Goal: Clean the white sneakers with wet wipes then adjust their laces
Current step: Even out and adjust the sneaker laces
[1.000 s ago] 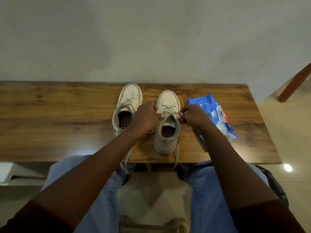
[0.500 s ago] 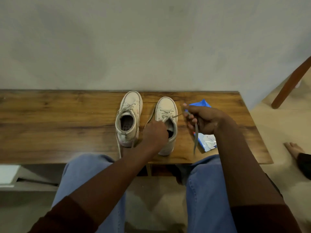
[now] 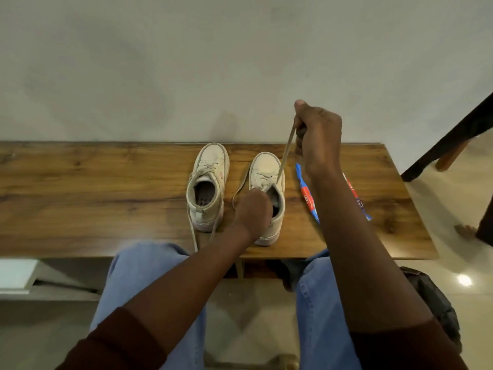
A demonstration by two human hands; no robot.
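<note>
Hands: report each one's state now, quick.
Left hand: grips the right-hand sneaker at its opening.
Right hand: raised, grips that sneaker's lace, held taut.

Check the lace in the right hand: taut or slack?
Taut: the lace runs straight from the right sneaker to the raised right hand.

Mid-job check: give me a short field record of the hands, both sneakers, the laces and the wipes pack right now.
right hand: raised, grips lace drawn taut up from right sneaker
left hand: grips right sneaker at its opening
left sneaker: upright beside it, untouched, laces hanging over table edge
wipes pack: flat on table, right of sneakers, partly hidden by right forearm
</note>
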